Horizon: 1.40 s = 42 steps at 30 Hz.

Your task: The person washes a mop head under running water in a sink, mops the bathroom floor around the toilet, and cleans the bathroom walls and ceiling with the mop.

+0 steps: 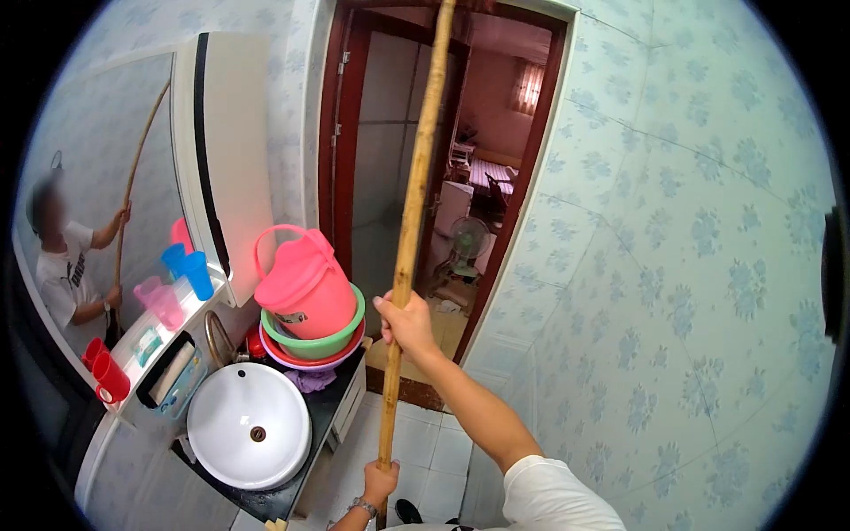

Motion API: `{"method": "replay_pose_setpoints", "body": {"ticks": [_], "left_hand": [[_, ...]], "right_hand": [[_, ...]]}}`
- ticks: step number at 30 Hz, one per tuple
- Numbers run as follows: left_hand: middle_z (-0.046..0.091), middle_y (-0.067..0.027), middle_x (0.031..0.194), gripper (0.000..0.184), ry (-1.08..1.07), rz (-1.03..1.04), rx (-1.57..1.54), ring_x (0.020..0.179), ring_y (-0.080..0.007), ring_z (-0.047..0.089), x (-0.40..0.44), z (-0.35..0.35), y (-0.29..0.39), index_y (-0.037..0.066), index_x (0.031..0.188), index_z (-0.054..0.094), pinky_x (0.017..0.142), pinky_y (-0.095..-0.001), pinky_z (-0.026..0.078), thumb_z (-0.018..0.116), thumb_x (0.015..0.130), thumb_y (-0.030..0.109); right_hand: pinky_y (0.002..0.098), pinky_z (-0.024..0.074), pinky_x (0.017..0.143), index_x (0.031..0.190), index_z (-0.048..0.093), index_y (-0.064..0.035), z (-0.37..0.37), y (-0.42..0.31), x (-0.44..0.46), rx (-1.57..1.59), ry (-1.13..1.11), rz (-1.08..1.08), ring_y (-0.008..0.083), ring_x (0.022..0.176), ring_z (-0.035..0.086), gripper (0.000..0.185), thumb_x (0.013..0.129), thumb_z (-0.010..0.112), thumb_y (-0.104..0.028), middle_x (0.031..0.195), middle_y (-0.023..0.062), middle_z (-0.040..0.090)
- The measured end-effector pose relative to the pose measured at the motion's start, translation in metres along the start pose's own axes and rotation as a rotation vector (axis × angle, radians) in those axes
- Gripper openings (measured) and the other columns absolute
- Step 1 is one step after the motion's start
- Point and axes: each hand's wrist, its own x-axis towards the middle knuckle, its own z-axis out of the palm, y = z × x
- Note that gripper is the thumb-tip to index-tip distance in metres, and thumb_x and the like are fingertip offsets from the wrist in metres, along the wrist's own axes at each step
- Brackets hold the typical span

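A long wooden pole (412,212) stands almost upright in front of me, its top running out of view. My right hand (409,327) is closed around its middle, with the arm stretched forward. Lower down, my left hand (381,482), with a watch on the wrist, grips the same pole near the bottom of the view. The pole's lower end is hidden at the frame's edge. Both hands and the pole also show in the mirror (97,133) on the left wall.
To the left, a white round sink (248,425) sits in a dark counter. A pink lidded bucket (305,288) stands in stacked basins, including a green basin (356,314). Cups line a white shelf (155,354). Ahead is an open doorway (540,150); a patterned wall (673,265) rises on the right.
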Motion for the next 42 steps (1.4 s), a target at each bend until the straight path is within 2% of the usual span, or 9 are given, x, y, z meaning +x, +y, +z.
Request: {"method": "replay_pose_setpoints", "body": {"ticks": [6,9,11,14,27,33,35,39,42], "left_hand": [[0.055,-0.0105,0.051,0.03,-0.117,-0.08,0.043,0.048,-0.0153,0.052,-0.018,-0.01,-0.008,-0.003,0.066,0.059,0.049,-0.0347,0.043,0.066,0.081,0.022],[0.054,-0.0099,0.051,0.031,-0.115,-0.003,0.015,0.048,-0.0181,0.054,-0.021,-0.02,-0.001,-0.001,0.062,0.057,0.047,-0.0365,0.041,0.067,0.08,0.022],[0.06,-0.0194,0.06,0.032,-0.13,0.023,0.193,0.057,-0.0337,0.062,-0.017,-0.027,0.003,0.0,0.072,0.064,0.055,-0.0409,0.048,0.066,0.08,0.031],[0.061,-0.0214,0.064,0.033,-0.084,0.115,0.262,0.063,-0.0394,0.062,-0.007,-0.035,0.001,0.001,0.074,0.066,0.057,-0.0436,0.048,0.066,0.079,0.034],[0.06,-0.0226,0.063,0.028,0.118,0.041,0.122,0.06,-0.0374,0.062,0.036,-0.042,0.024,-0.001,0.07,0.062,0.055,-0.0427,0.046,0.064,0.081,0.025],[0.057,-0.0173,0.056,0.031,0.176,-0.015,0.083,0.051,-0.0263,0.058,0.071,-0.048,0.039,-0.003,0.066,0.058,0.051,-0.0395,0.043,0.064,0.08,0.024],[0.049,-0.0044,0.049,0.036,0.207,0.027,0.055,0.047,-0.0123,0.046,0.077,-0.045,0.039,0.0,0.061,0.054,0.047,-0.0351,0.04,0.067,0.082,0.025],[0.049,-0.0025,0.049,0.035,0.192,-0.01,0.029,0.044,-0.0115,0.047,0.09,-0.03,0.019,0.001,0.062,0.053,0.042,-0.0323,0.039,0.065,0.085,0.025],[0.05,-0.0083,0.049,0.035,0.161,-0.123,-0.031,0.046,-0.0196,0.054,0.096,-0.025,0.032,-0.001,0.064,0.053,0.048,-0.0366,0.042,0.064,0.083,0.026]], "right_hand": [[0.0249,0.0366,0.034,0.089,0.048,-0.0064,-0.028,-0.011,-0.033,0.009,0.14,0.002,0.0108,0.036,0.043,0.018,0.086,0.065,-0.012,0.058,0.0018,0.047],[0.0266,0.0367,0.033,0.09,0.046,-0.0068,-0.033,-0.022,-0.044,0.053,0.198,-0.001,0.011,0.035,0.041,0.016,0.089,0.061,-0.014,0.057,0.0022,0.046],[0.0268,0.0366,0.033,0.09,0.046,-0.0069,-0.035,-0.029,-0.046,0.054,0.21,0.005,0.011,0.035,0.04,0.015,0.089,0.059,-0.014,0.057,0.002,0.045],[0.0274,0.0366,0.033,0.089,0.045,-0.0064,-0.032,-0.031,-0.043,0.067,0.23,-0.041,0.0109,0.034,0.039,0.014,0.09,0.057,-0.013,0.057,0.0017,0.043],[0.0263,0.0385,0.034,0.089,0.048,-0.0031,0.038,-0.03,0.04,-0.062,-0.038,-0.029,0.0109,0.035,0.044,0.016,0.092,0.056,-0.016,0.057,0.0024,0.048],[0.0263,0.0363,0.033,0.084,0.05,-0.0036,0.083,-0.023,0.087,-0.025,-0.092,-0.046,0.0109,0.035,0.044,0.014,0.089,0.059,-0.013,0.056,0.0022,0.049],[0.0268,0.0359,0.033,0.08,0.05,-0.0038,0.091,-0.015,0.097,-0.072,-0.099,-0.096,0.0113,0.035,0.045,0.016,0.088,0.06,-0.013,0.054,0.0022,0.049],[0.0343,0.0408,0.035,0.079,0.049,0.0026,0.101,0.001,0.117,-0.192,-0.145,-0.113,0.0188,0.038,0.052,0.021,0.085,0.063,-0.012,0.055,0.0091,0.053],[0.0306,0.0378,0.034,0.072,0.051,-0.0018,0.116,0.005,0.129,-0.289,-0.14,-0.096,0.0141,0.036,0.048,0.022,0.085,0.063,-0.014,0.051,0.0044,0.05]]}}
